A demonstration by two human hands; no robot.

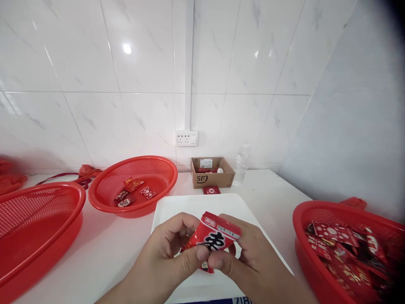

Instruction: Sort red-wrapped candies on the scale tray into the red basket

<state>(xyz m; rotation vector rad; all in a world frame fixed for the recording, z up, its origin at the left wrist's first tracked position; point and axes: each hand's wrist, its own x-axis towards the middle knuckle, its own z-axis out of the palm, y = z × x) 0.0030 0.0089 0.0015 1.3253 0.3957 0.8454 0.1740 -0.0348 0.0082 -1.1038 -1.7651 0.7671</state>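
Observation:
A small red snack packet [213,236] with bold black lettering is held between both hands above a white tray [171,204]. My left hand [167,253] grips its left side, thumb across the front. From the right, my right hand [247,249] pinches the packet with its thumb near the lower edge. The fingers behind the packet are partly hidden. The packet is tilted, and its top sealed edge points up and to the right.
Small packets lie in a red basket [133,209] behind left; another red basket [76,219] stands at far left. A red basket [303,249] at right holds many packets. Near the wall are a cardboard box [213,180], a red packet [211,190] and a clear bottle [242,162].

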